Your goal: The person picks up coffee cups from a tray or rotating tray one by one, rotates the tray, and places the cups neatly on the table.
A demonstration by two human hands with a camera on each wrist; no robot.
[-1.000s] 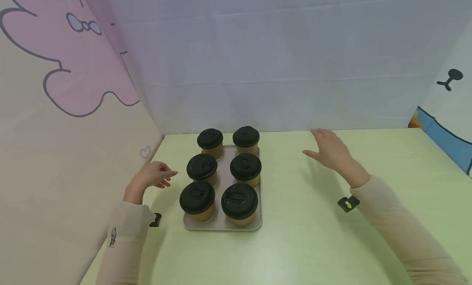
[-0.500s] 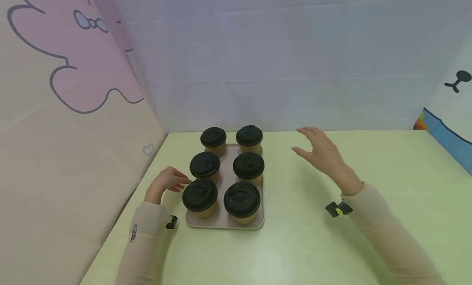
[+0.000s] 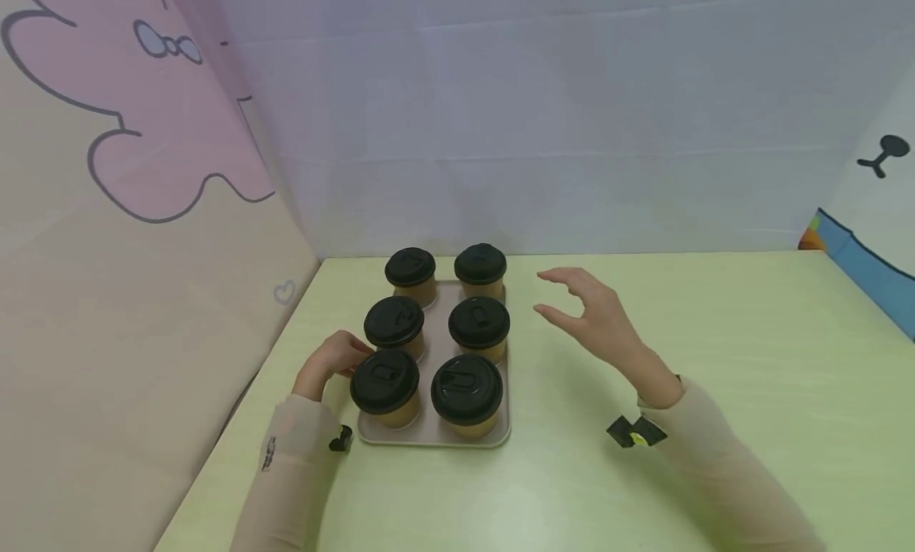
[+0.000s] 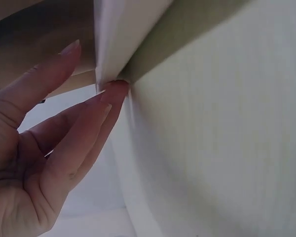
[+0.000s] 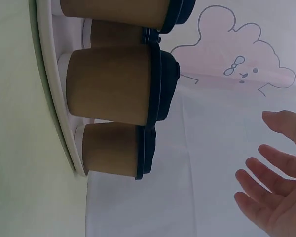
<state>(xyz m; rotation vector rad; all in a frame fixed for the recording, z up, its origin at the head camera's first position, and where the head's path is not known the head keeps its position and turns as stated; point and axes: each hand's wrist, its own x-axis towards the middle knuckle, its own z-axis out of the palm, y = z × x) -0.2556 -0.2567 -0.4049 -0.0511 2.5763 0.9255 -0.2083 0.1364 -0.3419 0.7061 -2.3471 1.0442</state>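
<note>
A pale tray on the table carries several brown paper cups with black lids, standing upright in two columns. My left hand is at the tray's left side, partly hidden behind the front left cup. In the left wrist view, its fingertips touch the lower edge of the tray's rim, and the thumb is beside a cup. To the right of the tray hovers my right hand, thumb and fingers spread apart, holding nothing. The right wrist view has it apart from the nearest cup.
The light green-yellow table extends to the front and far right. A pale curtain-like backdrop rises behind it, with a cartoon-printed side wall close on the left and another printed panel on the right.
My left hand has moved right, up to the tray's left edge. My right hand has moved left, nearer the tray. Tray and cups stay in place on the table.
</note>
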